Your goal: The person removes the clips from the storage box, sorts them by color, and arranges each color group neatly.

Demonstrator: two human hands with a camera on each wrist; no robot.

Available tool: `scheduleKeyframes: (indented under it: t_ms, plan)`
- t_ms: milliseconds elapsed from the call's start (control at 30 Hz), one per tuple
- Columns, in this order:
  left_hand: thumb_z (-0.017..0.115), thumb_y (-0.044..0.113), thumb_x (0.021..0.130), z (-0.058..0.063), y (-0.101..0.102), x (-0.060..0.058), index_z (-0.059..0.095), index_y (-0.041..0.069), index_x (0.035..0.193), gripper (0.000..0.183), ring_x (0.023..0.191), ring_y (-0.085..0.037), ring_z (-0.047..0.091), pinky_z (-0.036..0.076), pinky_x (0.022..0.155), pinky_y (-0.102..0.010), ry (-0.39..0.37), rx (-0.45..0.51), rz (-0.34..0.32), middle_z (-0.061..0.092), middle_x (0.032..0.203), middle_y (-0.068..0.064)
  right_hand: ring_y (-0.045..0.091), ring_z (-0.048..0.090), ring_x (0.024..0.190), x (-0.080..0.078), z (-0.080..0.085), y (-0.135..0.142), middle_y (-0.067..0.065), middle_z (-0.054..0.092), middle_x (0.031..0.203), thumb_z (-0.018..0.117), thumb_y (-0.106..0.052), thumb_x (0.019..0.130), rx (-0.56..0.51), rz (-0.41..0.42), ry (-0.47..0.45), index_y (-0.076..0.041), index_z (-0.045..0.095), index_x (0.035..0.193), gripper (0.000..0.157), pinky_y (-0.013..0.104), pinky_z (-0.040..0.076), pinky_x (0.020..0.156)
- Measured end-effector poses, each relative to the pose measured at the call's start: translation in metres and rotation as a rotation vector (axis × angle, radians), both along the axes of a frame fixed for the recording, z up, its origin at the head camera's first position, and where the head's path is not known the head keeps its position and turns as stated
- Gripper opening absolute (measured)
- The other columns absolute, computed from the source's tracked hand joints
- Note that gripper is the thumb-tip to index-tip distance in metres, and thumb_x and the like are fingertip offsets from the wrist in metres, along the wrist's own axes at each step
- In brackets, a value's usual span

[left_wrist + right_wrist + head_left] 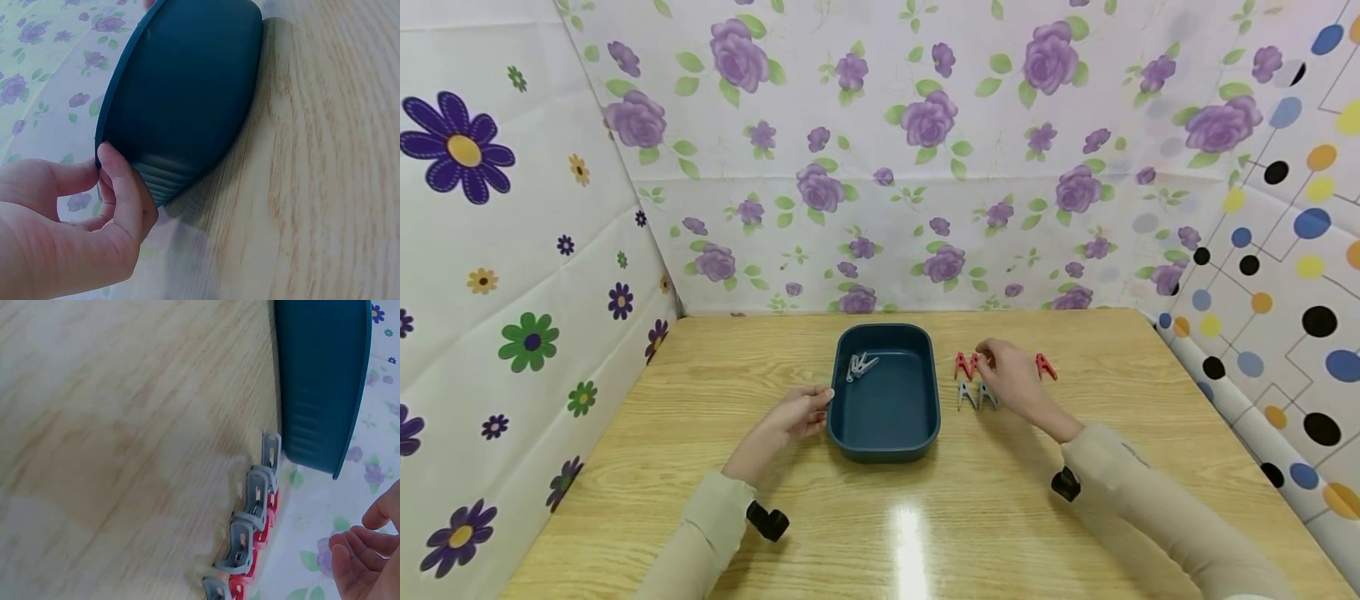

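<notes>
A dark blue rectangular plastic bin (891, 417) stands on the table, with several pale grey clothespins (861, 367) lying inside at its far left. My left hand (797, 414) pinches the bin's left rim; in the left wrist view, thumb and fingers (128, 194) close on the edge. My right hand (1011, 379) hovers over the clothespins to the right of the bin, its fingers (359, 553) loosely bent with nothing visible between them. Red clothespins (962, 367) form a back row, partly hidden by this hand. Grey-blue clothespins (966, 396) stand in front of them.
Patterned cloth walls enclose the wooden table (760, 358) at the back, left and right. A red clothespin (1046, 367) stands farther right, beyond the right hand. Each wrist wears a small black camera (767, 521).
</notes>
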State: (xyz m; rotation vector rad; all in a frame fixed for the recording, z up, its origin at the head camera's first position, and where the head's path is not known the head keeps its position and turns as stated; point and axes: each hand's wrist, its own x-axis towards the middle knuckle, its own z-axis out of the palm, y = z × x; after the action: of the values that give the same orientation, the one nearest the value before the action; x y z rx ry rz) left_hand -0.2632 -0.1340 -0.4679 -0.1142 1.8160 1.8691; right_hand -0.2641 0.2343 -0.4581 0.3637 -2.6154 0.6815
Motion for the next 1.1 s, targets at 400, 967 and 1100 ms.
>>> scheduleKeyframes:
  t_ms: [400,967,1100]
  plan:
    - [0.049,0.018,0.102,0.0,-0.001,0.0,0.047,-0.001,0.127,0.031,0.066,-0.006,0.054,0.048,0.062,-0.019,-0.005,-0.016,0.011,0.058,0.079,0.003,0.017,0.059,0.074,-0.007,0.008,-0.018,0.01,0.066,0.092,0.054,-0.012,0.096,-0.027,0.063,-0.058,-0.002,0.066,0.108,0.02,0.03,0.049,0.061]
    - [0.049,0.017,0.102,-0.001,0.0,0.0,0.046,-0.003,0.128,0.032,0.066,-0.007,0.054,0.048,0.061,-0.019,-0.007,-0.009,0.013,0.059,0.079,0.004,0.025,0.063,0.091,-0.023,0.017,-0.052,0.014,0.066,0.104,0.053,-0.012,0.095,0.028,0.141,-0.047,-0.003,0.066,0.112,0.023,0.039,0.055,0.075]
    - [0.049,0.017,0.102,0.0,0.001,-0.001,0.047,-0.003,0.13,0.035,0.067,-0.008,0.054,0.048,0.061,-0.02,-0.012,-0.016,0.019,0.059,0.08,0.003,0.025,0.064,0.093,-0.027,0.017,-0.057,0.014,0.066,0.106,0.055,-0.013,0.095,0.054,0.147,-0.058,-0.004,0.066,0.111,0.022,0.039,0.055,0.077]
